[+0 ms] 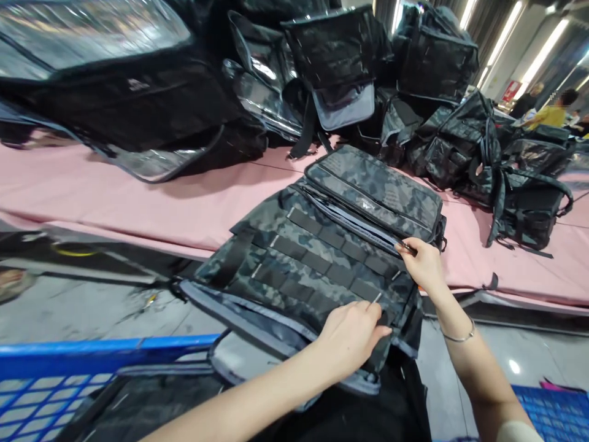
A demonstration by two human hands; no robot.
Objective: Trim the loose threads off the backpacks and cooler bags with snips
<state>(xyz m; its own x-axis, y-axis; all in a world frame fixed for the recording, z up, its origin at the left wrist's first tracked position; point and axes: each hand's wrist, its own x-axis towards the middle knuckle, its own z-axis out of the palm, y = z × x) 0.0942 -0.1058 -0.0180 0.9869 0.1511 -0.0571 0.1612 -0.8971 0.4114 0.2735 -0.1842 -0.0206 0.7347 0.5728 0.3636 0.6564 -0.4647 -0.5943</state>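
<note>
While the bag (pixel 317 258) spreads leftward, the right hand (pixel 424 265) pinches at its opening (pixel 353 228), the left hand (pixel 352 334) half-curled, hold unclear.

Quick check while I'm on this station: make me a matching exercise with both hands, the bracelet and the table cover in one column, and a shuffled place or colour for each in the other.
1. Left hand
2. Right hand
3. Bracelet
4. Table cover

A. Pink
B. At the grey-lined opening of the camouflage bag, beside its flap
C. Silver-coloured
D. At the bag's panel with rows of webbing

Pairs: 1-D, 2-B, 3-C, 4-A
</note>
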